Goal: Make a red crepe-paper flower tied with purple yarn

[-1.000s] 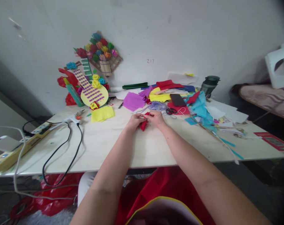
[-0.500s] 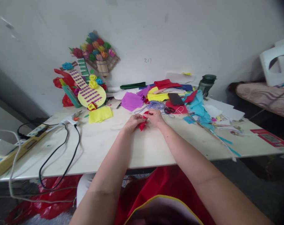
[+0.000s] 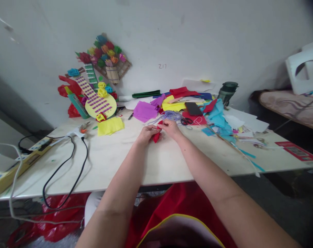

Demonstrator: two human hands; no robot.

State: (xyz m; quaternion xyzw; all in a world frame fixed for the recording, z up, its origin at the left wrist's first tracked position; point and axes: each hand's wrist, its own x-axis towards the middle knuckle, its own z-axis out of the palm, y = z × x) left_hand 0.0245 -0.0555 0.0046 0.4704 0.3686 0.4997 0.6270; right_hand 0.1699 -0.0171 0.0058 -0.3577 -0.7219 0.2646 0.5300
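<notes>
A small gathered piece of red crepe paper [image 3: 156, 138] is pinched between my two hands, just above the table. My left hand [image 3: 146, 133] is closed on its lower part from the left. From the right, the fingers of my right hand [image 3: 171, 128] pinch its upper end. One tip of the red piece shows above the fingers and a wider flap hangs below; the middle is hidden. Right behind the hands lie a tangle of pale purple cord [image 3: 171, 115] and black-handled scissors [image 3: 186, 121].
Crepe sheets in purple [image 3: 145, 111], yellow [image 3: 110, 126] and blue [image 3: 216, 117] lie about, with a dark phone [image 3: 193, 109] among them. A green bottle [image 3: 227, 93] stands at the back right. On the left are a glue gun [image 3: 75, 132], a power strip [image 3: 30, 159] and a paper-flower guitar [image 3: 101, 105].
Both hands stay in nearly the same place, still pinching the red paper. Its upper tip and lower flap look slightly turned; the whole view has shifted a little.
</notes>
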